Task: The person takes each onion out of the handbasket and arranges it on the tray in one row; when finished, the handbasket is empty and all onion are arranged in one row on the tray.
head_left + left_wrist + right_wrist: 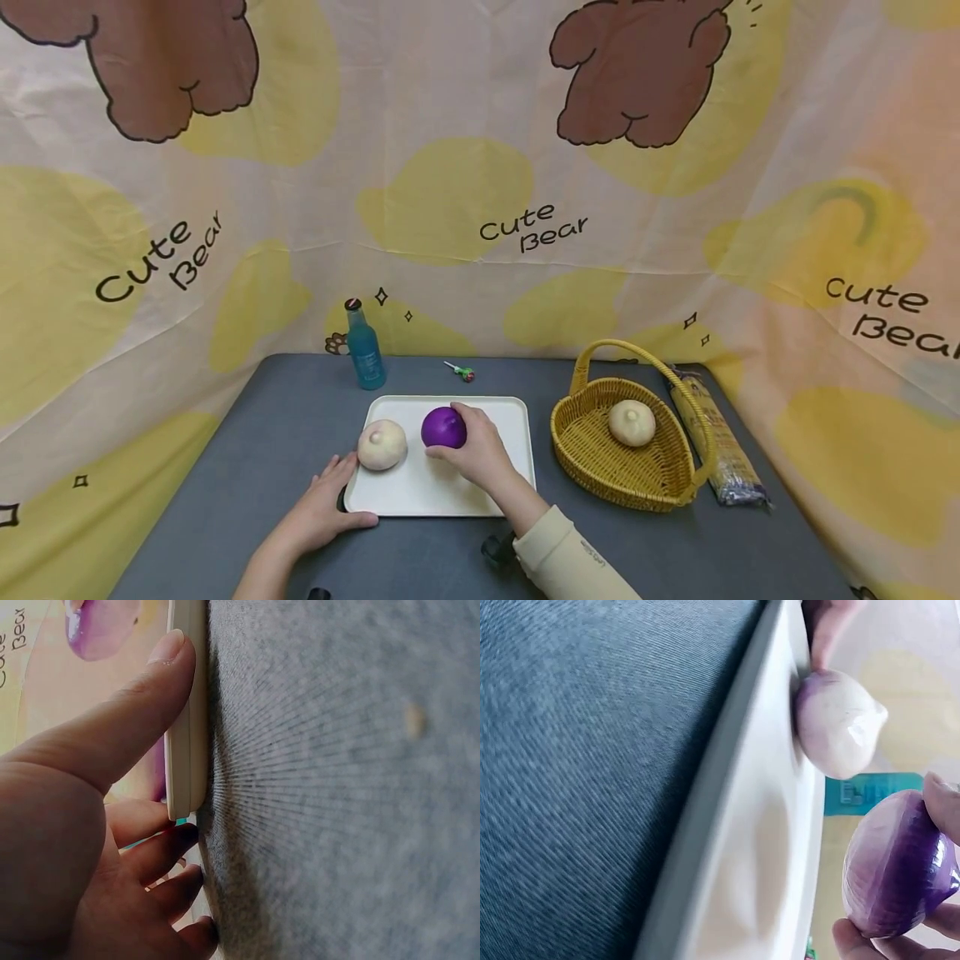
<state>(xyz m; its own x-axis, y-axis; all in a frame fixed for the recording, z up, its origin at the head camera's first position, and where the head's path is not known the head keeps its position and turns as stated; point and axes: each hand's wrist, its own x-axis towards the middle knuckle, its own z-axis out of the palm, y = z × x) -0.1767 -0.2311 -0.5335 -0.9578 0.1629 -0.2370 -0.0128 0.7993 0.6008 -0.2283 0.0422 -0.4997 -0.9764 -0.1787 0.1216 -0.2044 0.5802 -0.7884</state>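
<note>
A purple onion (443,427) is pinched between the thumb and fingers of my right hand (480,450). The right wrist view shows that onion (892,862) held above the white tray (442,496), apart from its surface. Towards the tray's left side sits a pale onion (382,445), whose purple tinge shows in the right wrist view. My left hand (322,508) rests at the tray's near left corner, thumb along the front edge and fingers extended by the left side. In the left wrist view the thumb (161,671) touches the rim.
To the right stands a yellow wicker basket (622,496) with a tall handle and another pale onion (632,423) inside. A long plastic-wrapped packet (723,450) lies beside it. Behind the tray are a blue bottle (365,350) and a small wrapped lollipop (461,372).
</note>
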